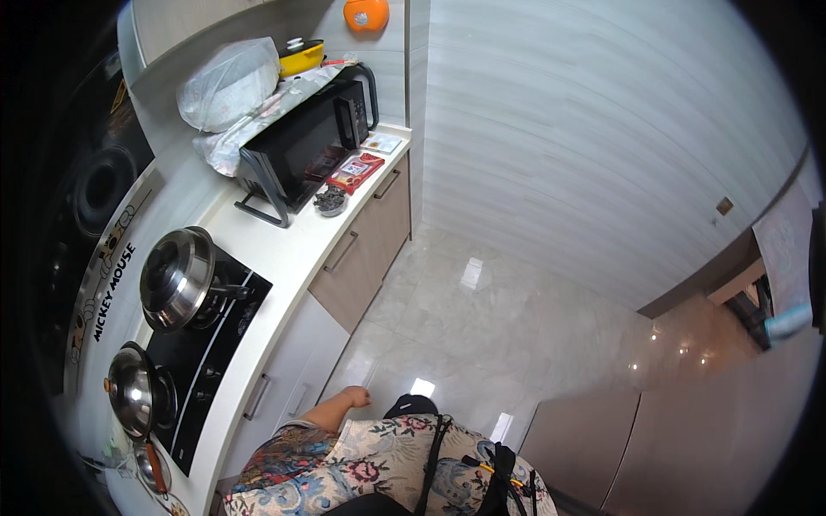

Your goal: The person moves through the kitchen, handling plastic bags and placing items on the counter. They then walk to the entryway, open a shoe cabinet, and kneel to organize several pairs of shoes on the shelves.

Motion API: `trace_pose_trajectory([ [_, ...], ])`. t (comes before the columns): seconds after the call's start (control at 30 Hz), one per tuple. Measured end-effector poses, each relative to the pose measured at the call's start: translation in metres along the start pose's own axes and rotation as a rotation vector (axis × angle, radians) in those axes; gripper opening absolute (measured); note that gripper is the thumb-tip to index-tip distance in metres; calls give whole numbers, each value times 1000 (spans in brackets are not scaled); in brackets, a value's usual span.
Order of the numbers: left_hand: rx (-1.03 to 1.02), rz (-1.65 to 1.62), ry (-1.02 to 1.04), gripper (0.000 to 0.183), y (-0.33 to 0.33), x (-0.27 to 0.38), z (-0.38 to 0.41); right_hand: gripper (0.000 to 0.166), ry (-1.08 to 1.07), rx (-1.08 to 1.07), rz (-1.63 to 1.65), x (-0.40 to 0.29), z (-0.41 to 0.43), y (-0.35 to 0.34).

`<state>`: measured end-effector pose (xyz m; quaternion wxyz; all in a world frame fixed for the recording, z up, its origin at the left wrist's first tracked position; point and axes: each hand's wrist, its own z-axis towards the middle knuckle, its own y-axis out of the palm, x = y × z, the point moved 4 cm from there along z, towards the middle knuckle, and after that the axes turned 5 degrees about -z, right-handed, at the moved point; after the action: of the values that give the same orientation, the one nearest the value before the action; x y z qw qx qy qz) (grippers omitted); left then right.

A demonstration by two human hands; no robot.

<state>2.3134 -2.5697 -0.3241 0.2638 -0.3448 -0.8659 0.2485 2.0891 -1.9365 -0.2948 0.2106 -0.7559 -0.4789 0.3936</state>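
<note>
My left hand (356,396) hangs beside the white lower cabinet, fingers curled; whether it holds anything is not visible. My right hand is out of view. To the left, a black gas hob (227,316) is set in the white counter. A large lidded steel wok (177,280) rests on its far burner, and a smaller pan with a domed steel lid (131,390) on the near one. Farther along the counter stands a black microwave oven (310,145), with a bowl of dark dried food (330,201) and a red food packet (356,173) in front.
A rack over the microwave bears a cloth, a plastic-covered object (229,84) and a yellow pan (301,59). Cabinet handles (257,396) face the tiled floor (477,322). Large brown-grey panels (581,445) stand at the lower right, near a doorway with a hanging curtain (787,251).
</note>
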Motion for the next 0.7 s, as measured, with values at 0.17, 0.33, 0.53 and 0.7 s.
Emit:
trace_pose_trajectory([
  [0.17, 84, -211, -248, 39, -7, -37, 18, 15, -286, 118, 527, -133, 111, -104],
  [0.33, 896, -303, -289, 29, -189, -7, 84, 17, -273, 92, 440, -225, 174, -123],
  [0.53, 1505, -86, -226, 17, -529, 46, 107, 23, -50, -94, 116, -230, 246, -33],
  [0.7, 1120, -98, -794, 35, -599, -50, 137, 23, 45, -148, 60, -300, 237, -16],
])
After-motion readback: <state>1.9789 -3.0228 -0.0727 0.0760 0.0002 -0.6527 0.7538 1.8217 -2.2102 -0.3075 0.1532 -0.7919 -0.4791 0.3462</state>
